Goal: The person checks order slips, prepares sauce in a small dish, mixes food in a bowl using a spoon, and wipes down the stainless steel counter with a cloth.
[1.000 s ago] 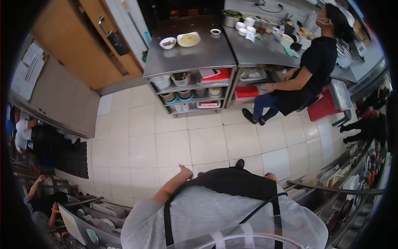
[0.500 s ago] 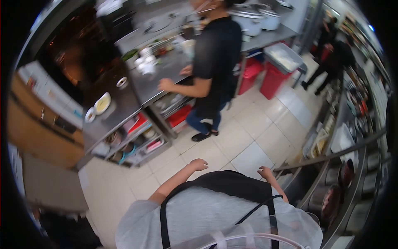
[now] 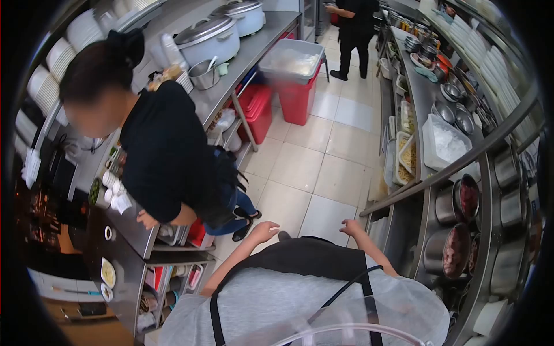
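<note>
My left hand (image 3: 265, 232) hangs in front of the black apron (image 3: 300, 251), loosely bent at the fingers, with nothing in it. On the other side my right hand (image 3: 350, 227) is also empty, its fingers a little apart. It is nearest to the metal rail (image 3: 415, 183) along the right-hand counter. Neither hand touches anything. A co-worker in a black shirt (image 3: 167, 147) leans over the left counter, close to my left side, with a hand (image 3: 147, 219) at the counter edge.
A tiled aisle (image 3: 294, 164) runs ahead. Red bins (image 3: 300, 102) and large lidded pots (image 3: 208, 43) stand on the left. On the right are a tub of white contents (image 3: 445, 141) and metal pots of meat (image 3: 456, 251). Another person (image 3: 353, 34) stands farther down the aisle.
My view has swung to the right and moved forward, so the aisle lies ahead. The co-worker now appears closer on the left, bent over the counter. My hands remain empty.
</note>
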Motion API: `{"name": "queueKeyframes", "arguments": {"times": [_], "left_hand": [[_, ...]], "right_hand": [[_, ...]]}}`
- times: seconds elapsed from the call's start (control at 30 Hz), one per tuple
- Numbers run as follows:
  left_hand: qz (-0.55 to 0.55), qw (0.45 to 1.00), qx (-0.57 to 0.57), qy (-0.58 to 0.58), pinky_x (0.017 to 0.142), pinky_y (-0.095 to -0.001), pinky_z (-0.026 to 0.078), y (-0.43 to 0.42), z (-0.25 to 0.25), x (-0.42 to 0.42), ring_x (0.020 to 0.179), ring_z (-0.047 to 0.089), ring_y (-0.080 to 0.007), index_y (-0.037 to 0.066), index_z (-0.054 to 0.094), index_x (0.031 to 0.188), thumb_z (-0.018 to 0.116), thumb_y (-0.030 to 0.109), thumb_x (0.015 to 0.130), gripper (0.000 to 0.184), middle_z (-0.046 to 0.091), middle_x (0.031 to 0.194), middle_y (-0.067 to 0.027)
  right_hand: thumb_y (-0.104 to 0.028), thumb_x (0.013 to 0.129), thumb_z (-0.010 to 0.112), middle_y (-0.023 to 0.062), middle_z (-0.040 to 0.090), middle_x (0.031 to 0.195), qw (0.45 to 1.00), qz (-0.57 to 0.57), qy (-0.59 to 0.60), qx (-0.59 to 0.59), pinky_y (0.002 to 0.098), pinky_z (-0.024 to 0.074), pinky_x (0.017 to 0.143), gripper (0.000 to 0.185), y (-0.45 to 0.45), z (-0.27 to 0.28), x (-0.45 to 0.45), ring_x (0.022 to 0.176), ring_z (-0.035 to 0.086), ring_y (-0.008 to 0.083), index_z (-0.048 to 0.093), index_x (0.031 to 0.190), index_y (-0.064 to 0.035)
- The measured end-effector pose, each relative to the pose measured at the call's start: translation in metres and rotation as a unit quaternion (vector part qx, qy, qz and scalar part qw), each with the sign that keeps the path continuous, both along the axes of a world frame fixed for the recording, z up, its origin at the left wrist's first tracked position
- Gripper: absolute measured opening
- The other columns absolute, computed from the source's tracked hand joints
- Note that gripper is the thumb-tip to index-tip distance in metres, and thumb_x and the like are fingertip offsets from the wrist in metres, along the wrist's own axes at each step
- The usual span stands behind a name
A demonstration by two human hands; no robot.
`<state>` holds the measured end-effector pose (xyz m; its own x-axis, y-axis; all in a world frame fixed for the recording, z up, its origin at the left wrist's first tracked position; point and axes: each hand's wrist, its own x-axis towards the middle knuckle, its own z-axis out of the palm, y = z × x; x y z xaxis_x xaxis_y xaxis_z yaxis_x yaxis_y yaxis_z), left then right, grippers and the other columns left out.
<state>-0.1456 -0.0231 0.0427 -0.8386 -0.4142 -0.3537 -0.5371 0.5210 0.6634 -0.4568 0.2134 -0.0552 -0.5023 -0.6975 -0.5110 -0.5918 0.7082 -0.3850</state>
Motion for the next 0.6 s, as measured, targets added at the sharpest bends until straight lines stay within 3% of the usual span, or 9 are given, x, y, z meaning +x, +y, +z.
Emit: {"name": "queueKeyframes", "arguments": {"times": [0.2, 0.27, 0.33, 0.43, 0.6], "left_hand": [[-0.038, 0.999, -0.013, 0.027, 0.084, -0.0377, 0.042, -0.077, 0.008, -0.065, 0.096, 0.053, -0.0311, 0.010, 0.060, 0.101, 0.054, 0.024, 0.077, 0.029, 0.058, 0.101, -0.0152], [-0.054, 0.998, -0.009, 0.011, 0.085, -0.0373, 0.041, -0.099, 0.011, -0.089, 0.097, 0.052, -0.0311, 0.010, 0.060, 0.102, 0.053, 0.022, 0.077, 0.028, 0.057, 0.102, -0.0152], [-0.061, 0.998, 0.003, 0.022, 0.086, -0.0372, 0.041, -0.120, 0.016, -0.115, 0.098, 0.052, -0.0310, 0.011, 0.060, 0.102, 0.053, 0.021, 0.077, 0.028, 0.057, 0.102, -0.0151], [-0.058, 0.997, 0.024, 0.037, 0.086, -0.0370, 0.041, -0.157, 0.025, -0.157, 0.098, 0.052, -0.0308, 0.011, 0.059, 0.103, 0.053, 0.019, 0.077, 0.028, 0.057, 0.102, -0.0150], [-0.022, 0.999, 0.006, 0.030, 0.087, -0.0370, 0.040, -0.223, 0.022, -0.219, 0.100, 0.052, -0.0302, 0.010, 0.059, 0.102, 0.053, 0.018, 0.076, 0.028, 0.057, 0.103, -0.0145]], "right_hand": [[-0.030, 0.059, 0.072, 0.0163, 0.061, 0.094, 0.998, -0.052, 0.009, 0.030, 0.0368, 0.0450, 0.078, 0.043, 0.010, -0.026, -0.049, 0.089, 0.057, 0.0297, 0.062, 0.095, -0.0077], [-0.028, 0.057, 0.074, 0.0172, 0.061, 0.091, 0.992, -0.116, -0.025, 0.046, 0.0366, 0.0458, 0.076, 0.043, 0.021, -0.039, -0.062, 0.085, 0.058, 0.0304, 0.063, 0.093, -0.0074], [-0.032, 0.057, 0.074, 0.0120, 0.058, 0.103, 0.982, -0.137, -0.066, 0.113, 0.0346, 0.0442, 0.083, 0.048, 0.021, -0.036, -0.073, 0.096, 0.055, 0.0274, 0.063, 0.098, -0.0115], [-0.038, 0.059, 0.071, 0.0108, 0.058, 0.104, 0.978, -0.083, -0.063, 0.182, 0.0345, 0.0434, 0.084, 0.049, 0.018, -0.070, -0.103, 0.097, 0.055, 0.0264, 0.062, 0.099, -0.0123], [-0.048, 0.063, 0.064, 0.0105, 0.058, 0.105, 0.976, -0.008, -0.040, 0.216, 0.0356, 0.0432, 0.084, 0.052, -0.024, -0.074, -0.180, 0.098, 0.054, 0.0275, 0.061, 0.101, -0.0123]]}}
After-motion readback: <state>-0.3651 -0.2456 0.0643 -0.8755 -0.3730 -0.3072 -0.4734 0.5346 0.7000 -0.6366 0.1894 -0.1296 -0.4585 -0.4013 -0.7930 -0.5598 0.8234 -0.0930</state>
